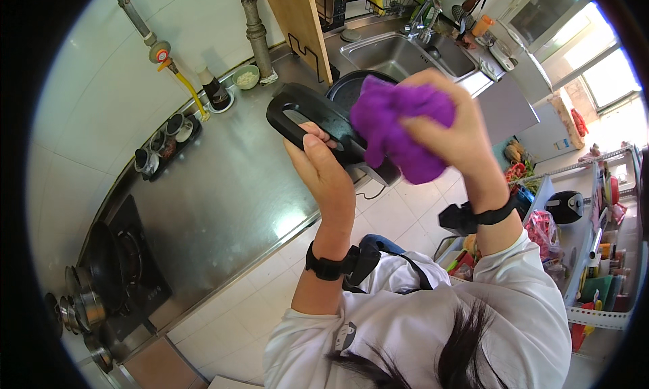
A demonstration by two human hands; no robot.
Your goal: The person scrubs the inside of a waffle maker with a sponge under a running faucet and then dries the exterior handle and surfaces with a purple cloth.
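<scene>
My left hand (pixel 324 171) grips the loop handle of a black electric kettle (pixel 334 122), held tilted in the air past the counter's edge. Its body is dark and glossy, with a silvery part low on the right. A bunched purple cloth (pixel 405 130) is in my right hand (pixel 451 125), close against the kettle's right side; the hand is slightly blurred. Whether the cloth touches the kettle cannot be told. The cloth covers part of the kettle and of a dark round pan (pixel 360 84) behind them.
A steel counter (pixel 228 186) runs along the left, bearing a spice jar rack (pixel 170 145), a dark bottle (pixel 215 92), a green bowl (pixel 246 77) and an induction cooktop with a wok (pixel 104 267). A double sink (pixel 388 59) lies behind. Shelving (pixel 601 313) stands at right.
</scene>
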